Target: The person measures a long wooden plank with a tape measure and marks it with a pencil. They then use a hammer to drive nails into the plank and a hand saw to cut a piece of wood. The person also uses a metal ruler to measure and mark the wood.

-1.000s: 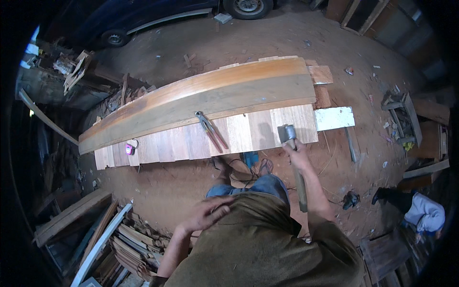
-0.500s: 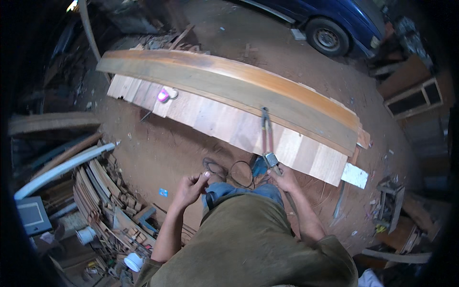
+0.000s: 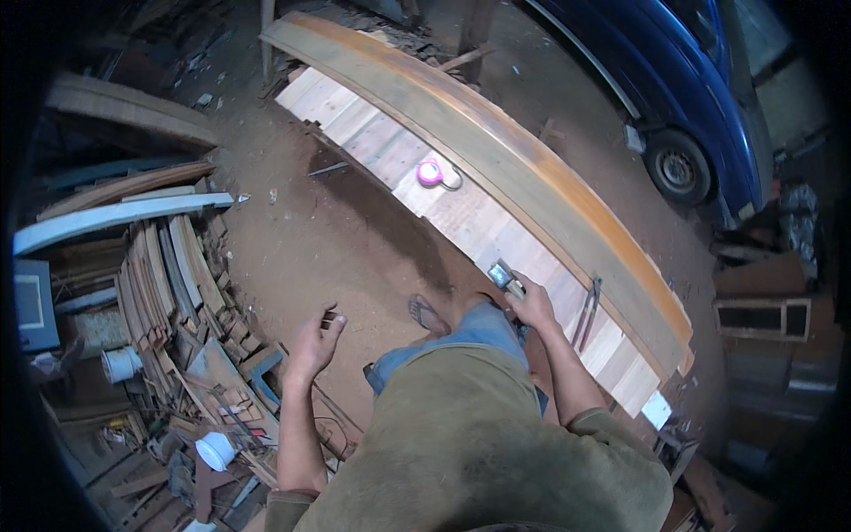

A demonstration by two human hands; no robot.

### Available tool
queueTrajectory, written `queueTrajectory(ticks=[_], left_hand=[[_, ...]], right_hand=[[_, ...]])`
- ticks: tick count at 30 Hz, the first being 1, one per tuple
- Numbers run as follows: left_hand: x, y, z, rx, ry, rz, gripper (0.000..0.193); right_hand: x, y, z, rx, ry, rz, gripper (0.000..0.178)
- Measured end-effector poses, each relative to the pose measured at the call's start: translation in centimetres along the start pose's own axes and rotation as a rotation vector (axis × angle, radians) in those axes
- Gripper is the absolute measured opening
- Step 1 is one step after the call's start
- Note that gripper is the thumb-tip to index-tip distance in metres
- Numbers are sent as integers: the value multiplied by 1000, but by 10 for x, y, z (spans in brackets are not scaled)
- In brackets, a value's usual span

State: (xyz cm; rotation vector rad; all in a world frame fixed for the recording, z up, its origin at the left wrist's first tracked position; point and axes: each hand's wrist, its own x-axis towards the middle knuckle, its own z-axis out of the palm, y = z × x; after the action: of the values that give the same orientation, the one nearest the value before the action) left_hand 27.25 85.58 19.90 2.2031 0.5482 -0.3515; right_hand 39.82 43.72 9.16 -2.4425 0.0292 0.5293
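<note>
My right hand [image 3: 532, 303] is closed around a hammer [image 3: 503, 275], held close under its squarish metal head. The head is over the near edge of a bench top of pale planks [image 3: 474, 213]; whether it touches the wood I cannot tell. To the right of that hand, a pair of long-handled pincers [image 3: 587, 317] lies across the planks. A pink-and-white tape measure [image 3: 429, 173] rests on them farther left. One long curved board [image 3: 452, 133] runs along the bench's far side. My left hand [image 3: 315, 346] hangs over the dirt floor, loosely curled with thumb and fingers apart, holding nothing.
Stacked curved timber offcuts [image 3: 155, 284] fill the left side, with a pale blue curved plank [image 3: 124, 222] above them. White tubs [image 3: 215, 450] stand among scraps there. Beyond the bench is a blue vehicle [image 3: 656, 80]. A wooden frame [image 3: 762, 319] leans at the right.
My view has turned and shifted left along the bench. My right hand has carried the hammer away from beside the pincers toward the tape measure. The left hand's fingers have loosened.
</note>
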Motion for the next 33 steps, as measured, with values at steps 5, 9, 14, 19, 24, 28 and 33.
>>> queueTrajectory(ticks=[5, 9, 14, 19, 24, 28, 33], left_hand=[[-1, -58, -27, -102, 214, -134, 44], [3, -119, 2, -315, 215, -284, 43], [65, -122, -11, -760, 132, -348, 44], [219, -73, -71, -919, -41, -249, 48], [347, -36, -122, -1310, -4, -224, 56], [401, -35, -167, -1402, 95, -311, 54], [445, -33, -193, -973, -253, -415, 48]], right_hand=[[61, -57, 29, -30, -137, -136, 58], [109, -115, 47, -110, -167, -197, 60], [180, -218, 75, -25, -267, -315, 59], [270, -340, 130, 119, -355, -553, 60], [313, -466, 161, 254, -544, -886, 68], [342, -492, 157, 147, -669, -681, 71], [387, -479, 146, 33, -790, -470, 59]])
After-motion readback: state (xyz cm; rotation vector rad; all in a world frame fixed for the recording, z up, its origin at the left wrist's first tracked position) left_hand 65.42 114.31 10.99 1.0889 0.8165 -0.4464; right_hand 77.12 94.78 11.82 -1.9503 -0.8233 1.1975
